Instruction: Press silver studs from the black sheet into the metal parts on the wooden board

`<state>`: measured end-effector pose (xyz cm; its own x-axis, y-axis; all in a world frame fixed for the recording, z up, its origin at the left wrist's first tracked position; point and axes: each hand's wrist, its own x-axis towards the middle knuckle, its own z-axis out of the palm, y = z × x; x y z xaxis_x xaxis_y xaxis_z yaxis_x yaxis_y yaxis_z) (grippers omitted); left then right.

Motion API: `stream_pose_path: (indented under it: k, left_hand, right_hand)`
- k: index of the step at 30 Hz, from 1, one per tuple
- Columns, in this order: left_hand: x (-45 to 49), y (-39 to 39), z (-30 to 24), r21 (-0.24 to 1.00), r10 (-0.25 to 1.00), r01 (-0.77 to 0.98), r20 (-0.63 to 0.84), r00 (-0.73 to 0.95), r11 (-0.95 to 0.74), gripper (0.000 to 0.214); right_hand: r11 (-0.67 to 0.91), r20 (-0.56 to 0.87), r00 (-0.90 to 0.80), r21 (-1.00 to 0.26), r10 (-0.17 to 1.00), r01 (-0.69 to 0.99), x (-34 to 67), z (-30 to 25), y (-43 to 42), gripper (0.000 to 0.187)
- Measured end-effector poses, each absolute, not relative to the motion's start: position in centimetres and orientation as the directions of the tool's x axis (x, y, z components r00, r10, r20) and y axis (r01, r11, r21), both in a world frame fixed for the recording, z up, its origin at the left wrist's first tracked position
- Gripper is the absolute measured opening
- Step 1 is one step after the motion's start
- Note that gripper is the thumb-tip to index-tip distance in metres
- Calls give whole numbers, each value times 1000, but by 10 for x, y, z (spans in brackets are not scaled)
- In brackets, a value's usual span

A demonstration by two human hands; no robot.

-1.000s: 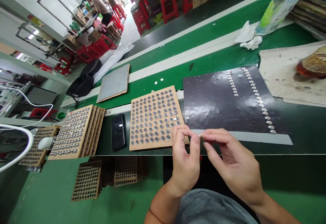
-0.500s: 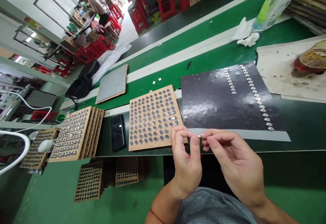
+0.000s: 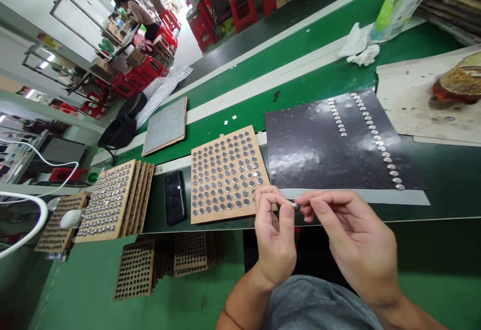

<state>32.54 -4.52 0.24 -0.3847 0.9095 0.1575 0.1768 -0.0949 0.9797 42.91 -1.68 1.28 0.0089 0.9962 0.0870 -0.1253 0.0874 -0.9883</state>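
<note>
Together, left hand [image 3: 276,242] and right hand [image 3: 355,247] are pinching a metal disc [image 3: 294,204].
Both grips are hovering just beside the wooden tray [image 3: 225,175].

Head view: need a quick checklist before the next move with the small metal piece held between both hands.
1. Grip on the small metal piece: pinched between fingertips of the left hand and the right hand. Ok.
2. Which way the piece faces: too small to see. Cannot tell.
3. Wooden tray: lies flat just left of the left hand, with most holes filled. Ok.
4. Black sheet: flat beyond the hands, with discs in two tidy rows. Ok.
5. Phone: lies left of the tray, apart from both hands. Ok.
</note>
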Motion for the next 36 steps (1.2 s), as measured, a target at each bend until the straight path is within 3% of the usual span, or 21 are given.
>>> stream_pose_path:
  k: [9,16,22,25,30,36]
  left_hand:
    - [325,-46,2,981,918,155,165,-360,-115,27]
    - [324,-46,2,971,909,203,195,-368,-127,26]
    - [324,-45,3,986,928,125,147,-343,-110,28]
    - [325,-44,1,986,922,129,142,-361,-101,29]
    - [327,-45,0,964,894,246,193,-404,-97,27]
    - [330,-46,1,975,887,213,158,-434,-70,27]
  right_hand:
    - [58,76,-57,-962,995,-265,434,-2,-18,13]
    - [54,95,-157,-968,983,-246,431,4,-15,11]
    - [-155,-36,-322,-924,946,-350,438,-4,-12,21]
    - [-45,35,-242,-948,970,-315,439,-2,-14,21]
    - [192,198,-139,-980,970,-54,434,4,-19,10]
    - [273,269,-125,-962,955,16,430,1,-20,10]
